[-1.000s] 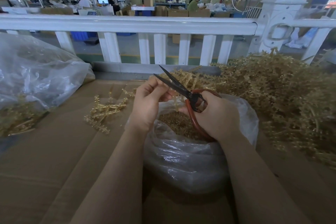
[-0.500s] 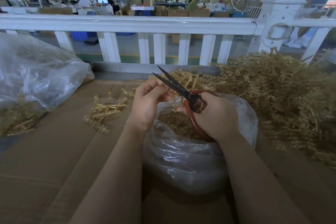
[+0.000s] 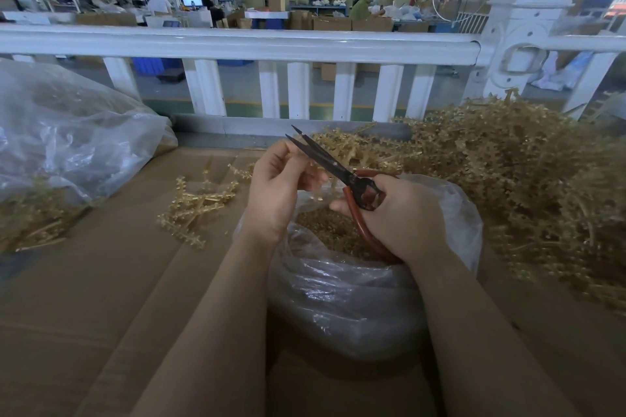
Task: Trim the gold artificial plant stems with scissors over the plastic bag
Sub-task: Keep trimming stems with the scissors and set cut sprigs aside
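On the cardboard (image 3: 101, 298), mid-frame, your left hand (image 3: 276, 189) pinches a stem (image 3: 316, 176); your right hand (image 3: 403, 213) grips scissors (image 3: 325, 161), blades parted, above the bag (image 3: 355, 298).

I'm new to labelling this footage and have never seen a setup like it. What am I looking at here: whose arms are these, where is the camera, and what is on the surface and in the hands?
There is no machine: these are a person's two bare arms, filmed by a wide-angle camera worn on their head, looking forward and down.

The right hand holds black-bladed scissors with red-brown handles, blades slightly apart. The left hand pinches a thin gold plastic stem beside the blades; most of it is hidden by the fingers.

Both hands work over an open clear plastic bag holding small gold trimmings. It sits on a brown cardboard surface. To the right lies a big heap of gold artificial stems, to the left a small loose bunch and a second, larger clear bag. A white railing stands behind.
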The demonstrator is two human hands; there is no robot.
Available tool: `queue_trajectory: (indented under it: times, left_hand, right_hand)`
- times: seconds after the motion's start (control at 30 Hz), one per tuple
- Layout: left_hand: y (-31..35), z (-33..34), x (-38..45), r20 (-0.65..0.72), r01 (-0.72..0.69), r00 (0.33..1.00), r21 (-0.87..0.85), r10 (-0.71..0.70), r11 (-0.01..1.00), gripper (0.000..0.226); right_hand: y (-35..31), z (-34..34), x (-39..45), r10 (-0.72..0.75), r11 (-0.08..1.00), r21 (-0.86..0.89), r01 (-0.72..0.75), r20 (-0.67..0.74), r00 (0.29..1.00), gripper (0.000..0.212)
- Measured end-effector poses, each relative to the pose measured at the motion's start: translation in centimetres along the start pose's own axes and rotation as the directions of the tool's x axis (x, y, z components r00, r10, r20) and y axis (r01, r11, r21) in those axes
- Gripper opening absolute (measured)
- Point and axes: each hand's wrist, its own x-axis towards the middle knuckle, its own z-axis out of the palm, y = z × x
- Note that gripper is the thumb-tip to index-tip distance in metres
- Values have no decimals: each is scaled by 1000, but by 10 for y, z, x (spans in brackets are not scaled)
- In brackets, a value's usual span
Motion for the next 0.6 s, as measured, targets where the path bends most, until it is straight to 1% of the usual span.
queue_trajectory:
  times: [0.1,0.2,0.27,0.43,0.6]
  left_hand:
    - [-1,1,0,13,-9,1000,68,9,998,18]
    - [-2,3,-1,27,-6,1000,142,2,990,18]
    - [0,4,-1,29,-7,1000,152,2,988,18]
    - [0,4,-2,29,-11,1000,167,6,986,18]
    - [0,3,-2,34,-7,999,158,2,987,18]
  right_hand:
    - [2,1,0,-12,1000,7,12,-6,1000,34]
    - [4,2,0,0,1000,-10,0,-8,1000,37]
    - [5,2,0,8,1000,-27,-8,-4,1000,37]
    - [6,4,0,25,999,-26,-24,26,999,27]
    - [6,4,0,23,999,-37,-23,6,1000,29]
